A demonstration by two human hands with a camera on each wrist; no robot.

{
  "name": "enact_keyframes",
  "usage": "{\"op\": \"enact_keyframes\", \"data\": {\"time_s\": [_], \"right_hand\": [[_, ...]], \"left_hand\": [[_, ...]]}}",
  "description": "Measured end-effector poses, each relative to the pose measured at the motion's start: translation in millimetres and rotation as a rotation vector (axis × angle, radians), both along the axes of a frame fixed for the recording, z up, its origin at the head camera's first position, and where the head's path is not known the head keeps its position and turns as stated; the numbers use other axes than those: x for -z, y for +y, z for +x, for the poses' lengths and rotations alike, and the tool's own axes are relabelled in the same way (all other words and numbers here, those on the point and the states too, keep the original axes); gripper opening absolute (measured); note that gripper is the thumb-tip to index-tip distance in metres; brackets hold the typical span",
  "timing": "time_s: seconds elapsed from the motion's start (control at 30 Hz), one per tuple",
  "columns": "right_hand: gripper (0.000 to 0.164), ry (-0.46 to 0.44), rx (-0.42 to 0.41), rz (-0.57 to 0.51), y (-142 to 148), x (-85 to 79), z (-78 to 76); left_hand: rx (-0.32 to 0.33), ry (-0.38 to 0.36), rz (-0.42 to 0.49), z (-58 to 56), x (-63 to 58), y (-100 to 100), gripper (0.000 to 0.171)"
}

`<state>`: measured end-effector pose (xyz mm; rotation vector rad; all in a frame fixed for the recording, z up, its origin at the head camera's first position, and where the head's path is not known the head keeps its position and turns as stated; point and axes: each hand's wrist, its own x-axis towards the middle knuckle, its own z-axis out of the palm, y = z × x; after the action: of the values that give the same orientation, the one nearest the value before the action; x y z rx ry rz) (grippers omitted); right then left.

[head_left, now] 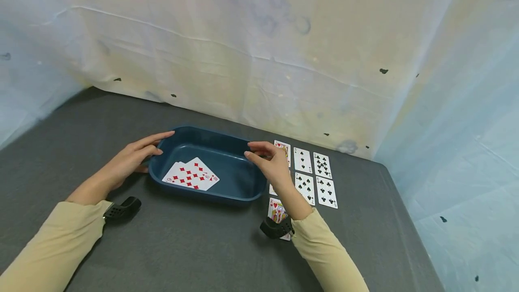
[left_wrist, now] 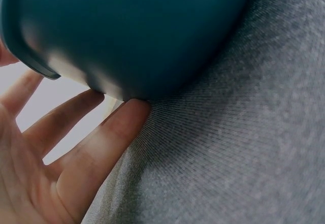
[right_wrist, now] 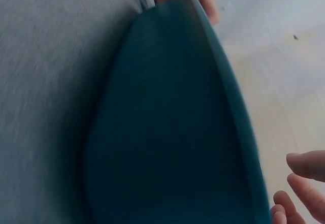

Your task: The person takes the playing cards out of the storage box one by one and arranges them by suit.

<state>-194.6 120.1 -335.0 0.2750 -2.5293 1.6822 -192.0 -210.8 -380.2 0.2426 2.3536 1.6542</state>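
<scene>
left hand [left_wrist: 76, 178] grips the tray [head_left: 239, 172], right hand [head_left: 273, 163] gapes; only the head view shows cards [head_left: 196, 174].

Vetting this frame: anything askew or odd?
Slightly: the tray cards overlap askew at the tray's left end, whereas the table cards lie in rows. No spill visible.

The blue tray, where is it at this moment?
In the head view, the blue tray is mostly left of centre, between the left hand and the right hand, with playing cards laid out to its right.
</scene>
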Motion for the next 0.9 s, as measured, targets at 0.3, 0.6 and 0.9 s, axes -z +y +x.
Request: {"op": "enact_keyframes", "data": {"time_s": [0.3,0.6,0.9], "right_hand": [[0.029,-0.028,-0.087,0.017,-31,1.0,0.4],[0.030,-0.067,-0.129,0.090,-62,6.6,1.9],[0.030,-0.168,-0.132,0.159,-74,20.0,-1.4]], "left_hand": [[-0.003,0.006,-0.009,-0.1,1.3,0,0.056],[-0.005,0.004,-0.014,-0.8,1.4,-1,0.056],[0.006,0.002,-0.005,-1.9,3.2,0,0.056]]}}
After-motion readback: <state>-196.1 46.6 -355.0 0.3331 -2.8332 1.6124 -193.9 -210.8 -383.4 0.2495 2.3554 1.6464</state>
